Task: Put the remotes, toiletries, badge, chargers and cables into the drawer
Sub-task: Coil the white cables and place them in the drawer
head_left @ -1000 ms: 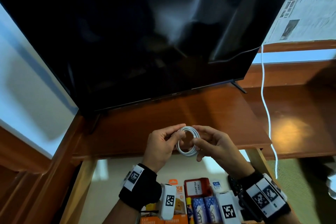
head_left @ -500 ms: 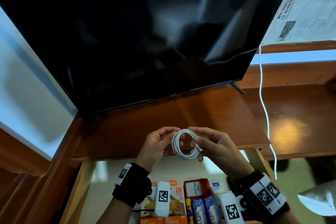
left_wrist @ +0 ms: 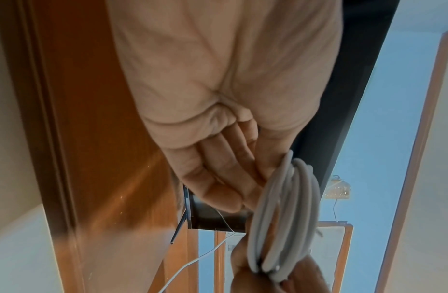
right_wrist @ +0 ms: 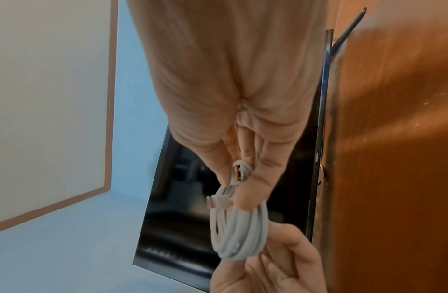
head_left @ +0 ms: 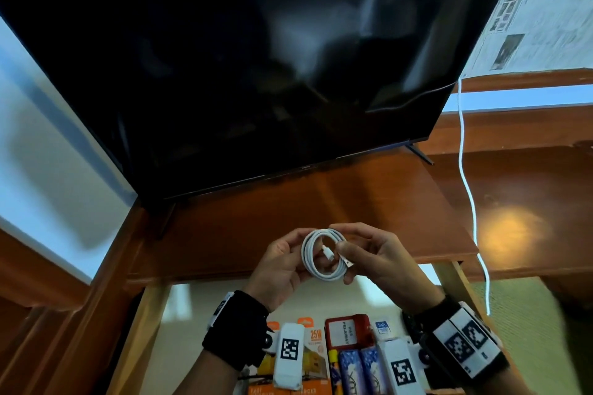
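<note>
Below our wrists the open drawer [head_left: 154, 314] already holds chargers and the badge [head_left: 348, 332], while above it our left hand [head_left: 282, 263] and right hand [head_left: 378, 258] pinch the coiled white cable [head_left: 324, 256] closed, likely keeping it wound before the television [head_left: 256, 58].

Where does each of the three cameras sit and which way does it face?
Head: on the head, looking down past the TV at both hands holding the coiled cable above the open drawer.
Left wrist: along the left hand to the cable.
Right wrist: along the right hand, thumb pinching the coil.
Shared: all show the cable and TV.
</note>
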